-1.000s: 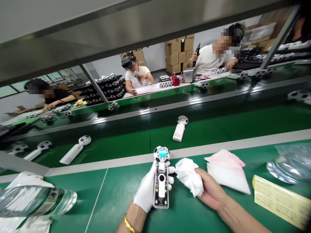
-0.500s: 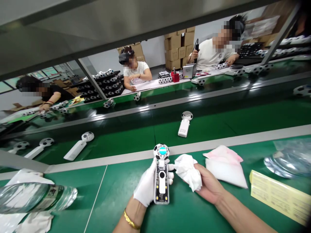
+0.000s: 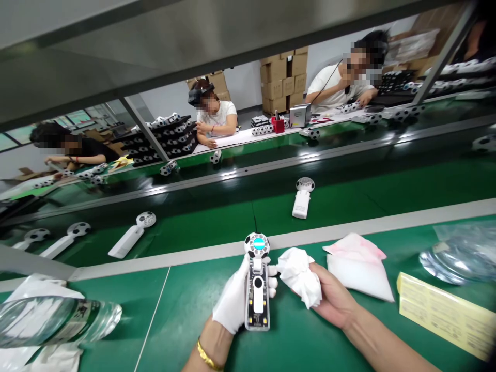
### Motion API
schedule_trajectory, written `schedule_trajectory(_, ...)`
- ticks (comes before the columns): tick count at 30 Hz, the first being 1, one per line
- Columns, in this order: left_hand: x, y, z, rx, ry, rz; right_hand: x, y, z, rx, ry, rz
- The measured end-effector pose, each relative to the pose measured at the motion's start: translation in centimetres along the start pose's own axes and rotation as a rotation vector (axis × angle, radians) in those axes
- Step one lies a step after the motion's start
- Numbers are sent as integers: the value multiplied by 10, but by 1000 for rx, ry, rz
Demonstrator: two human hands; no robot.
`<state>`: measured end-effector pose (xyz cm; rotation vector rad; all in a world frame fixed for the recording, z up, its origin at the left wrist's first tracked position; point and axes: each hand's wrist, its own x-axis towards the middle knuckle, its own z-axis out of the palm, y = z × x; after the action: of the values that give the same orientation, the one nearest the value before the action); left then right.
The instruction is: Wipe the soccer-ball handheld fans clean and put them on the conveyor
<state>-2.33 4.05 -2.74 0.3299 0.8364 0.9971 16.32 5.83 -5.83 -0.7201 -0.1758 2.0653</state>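
My left hand (image 3: 233,299), in a white glove, is wrapped round a small handheld fan (image 3: 258,289) with a football-patterned head and a clear body, held upright over the green bench. My bare right hand (image 3: 332,297) is closed on a crumpled white cloth (image 3: 299,275), which sits just right of the fan and touches my gloved fingertips.
A conveyor belt (image 3: 349,196) carries white fans (image 3: 302,199) (image 3: 132,235). A clear water bottle (image 3: 58,320) lies at the left. A white pouch (image 3: 358,268), a yellow card (image 3: 445,312) and a plastic bag (image 3: 461,253) lie at the right. Across the belt, three people sit by stacked boxes (image 3: 282,82).
The fans on the belt have drifted to the right. My hands keep the fan and cloth in nearly the same place. The person at the far right has lowered a raised hand.
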Motion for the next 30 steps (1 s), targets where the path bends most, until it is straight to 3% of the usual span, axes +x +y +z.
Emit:
schedule_trajectory(9, 0, -1, -1, -8, -5, -11, -4, -11, 14, 57, 57, 9)
schedule_trajectory(18, -3, 1, 2, 19, -6, 1, -7, -21, 23, -40, 43, -170)
schedule_trajectory(23, -5, -2, 1, 43, -23, -5, -3, -26, 28, -221, 127, -355)
schedule_trajectory(26, -7, -5, 2, 65, -54, 2, -1, -34, 36, -450, 189, -504)
schedule_trajectory(30, -10, -10, 9, 127, -53, -7, 1, -36, 52, -870, 173, -873)
